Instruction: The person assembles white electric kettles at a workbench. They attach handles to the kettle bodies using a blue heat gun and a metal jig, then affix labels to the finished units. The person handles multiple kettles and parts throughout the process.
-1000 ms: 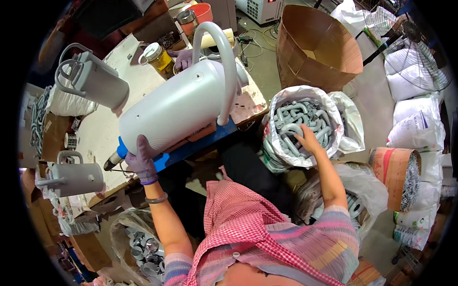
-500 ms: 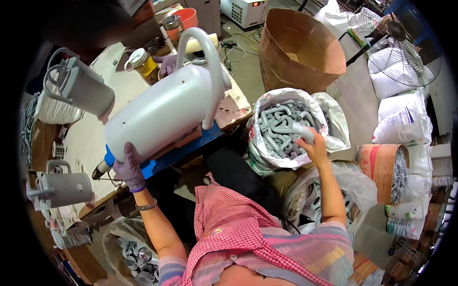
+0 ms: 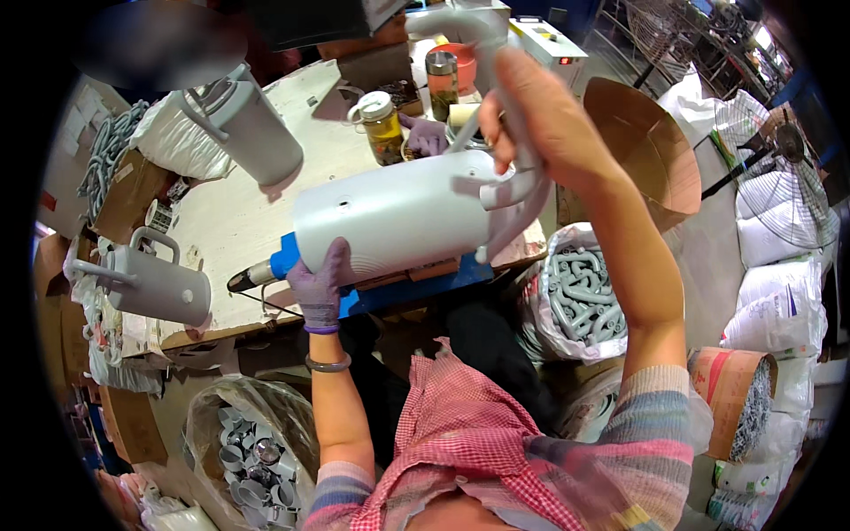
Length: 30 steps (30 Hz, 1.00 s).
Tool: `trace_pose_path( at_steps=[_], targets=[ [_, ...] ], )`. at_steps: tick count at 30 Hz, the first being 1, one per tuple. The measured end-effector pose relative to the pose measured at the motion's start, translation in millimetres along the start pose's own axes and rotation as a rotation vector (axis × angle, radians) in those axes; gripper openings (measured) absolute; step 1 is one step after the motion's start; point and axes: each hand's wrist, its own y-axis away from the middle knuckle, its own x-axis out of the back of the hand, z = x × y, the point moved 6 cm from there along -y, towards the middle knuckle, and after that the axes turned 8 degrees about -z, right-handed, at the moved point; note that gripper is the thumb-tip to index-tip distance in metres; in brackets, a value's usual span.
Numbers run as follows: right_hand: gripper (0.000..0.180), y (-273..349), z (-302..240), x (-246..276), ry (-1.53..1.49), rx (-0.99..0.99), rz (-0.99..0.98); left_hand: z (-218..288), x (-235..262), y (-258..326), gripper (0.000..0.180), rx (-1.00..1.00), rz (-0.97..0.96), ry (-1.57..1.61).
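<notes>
From where I stand: grey can (image 3: 398, 212) lies sideways at table's (image 3: 239, 221) edge. Left hand (image 3: 317, 292) braces it; finger closure unclear. Right hand's (image 3: 544, 119) fingers grasp curved tube (image 3: 482, 35). Apparent step: presenting tube; next calls for alignment.

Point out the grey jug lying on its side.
The central jug, touched by the gloved left hand; the back-left jug and front-left jug both stand upright.
</notes>
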Motion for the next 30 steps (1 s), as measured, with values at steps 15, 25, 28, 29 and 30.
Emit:
trace_pose_path(
  at_steps=[15,25,28,29,30],
  targets=[
    [0.043,-70,43,-10,0.446,-0.097,-0.179,8,-5,0,0.036,0.099,-0.049,0.087],
    [0.047,-88,57,-50,0.575,-0.203,-0.451,0,-5,-3,0.038,0.094,-0.052,0.127],
    [0.044,-90,66,-50,0.655,-0.15,-0.447,-4,-5,-6,0.037,0.098,-0.062,0.092],
    [0.042,-92,65,-52,0.681,-0.137,-0.444,-4,-4,-5,0.037,0.097,-0.048,0.075],
    [0.044,-91,61,-52,0.677,-0.182,-0.437,-4,-4,-4,0.037,0.096,-0.034,0.057]
  ],
)
